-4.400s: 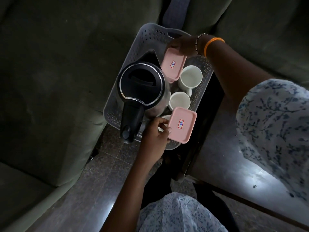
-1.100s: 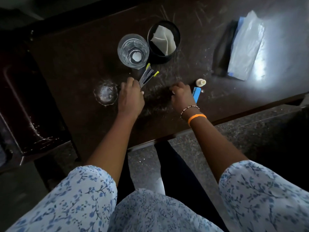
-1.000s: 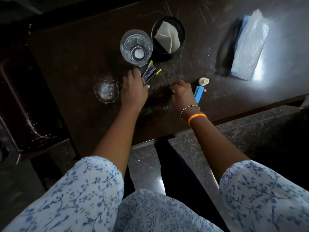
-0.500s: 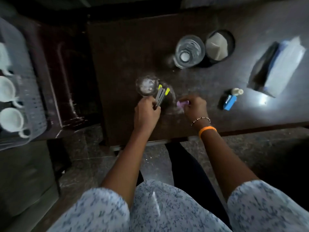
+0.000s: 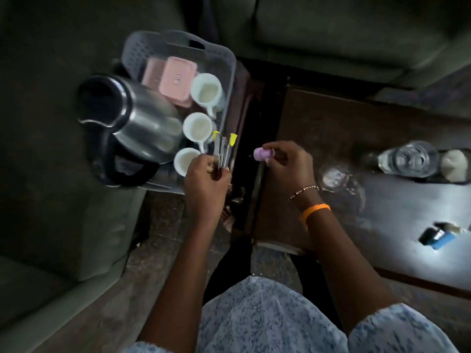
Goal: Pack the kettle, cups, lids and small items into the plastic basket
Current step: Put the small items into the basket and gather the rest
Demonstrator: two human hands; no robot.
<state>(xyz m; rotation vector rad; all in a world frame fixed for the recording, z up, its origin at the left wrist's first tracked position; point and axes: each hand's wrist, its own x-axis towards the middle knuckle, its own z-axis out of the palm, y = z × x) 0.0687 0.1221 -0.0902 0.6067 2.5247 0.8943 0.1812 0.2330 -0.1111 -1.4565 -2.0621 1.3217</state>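
The grey plastic basket stands at the upper left on a dark side stand. Inside it are a steel kettle with a black handle, two pink lids leaning at the back, and three white cups in a row along the right side. My left hand is shut on a bunch of thin yellow-tipped sticks, held over the basket's near right corner. My right hand pinches a small purple item just right of the basket, above the gap beside the table.
On the dark wooden table to the right stand a clear drinking glass, a black holder with a white napkin, a round glass coaster and a small blue item. Grey-green sofa cushions surround the basket.
Both hands picked small items off the table and swung left to the basket. The view turned from the table back to the basket.
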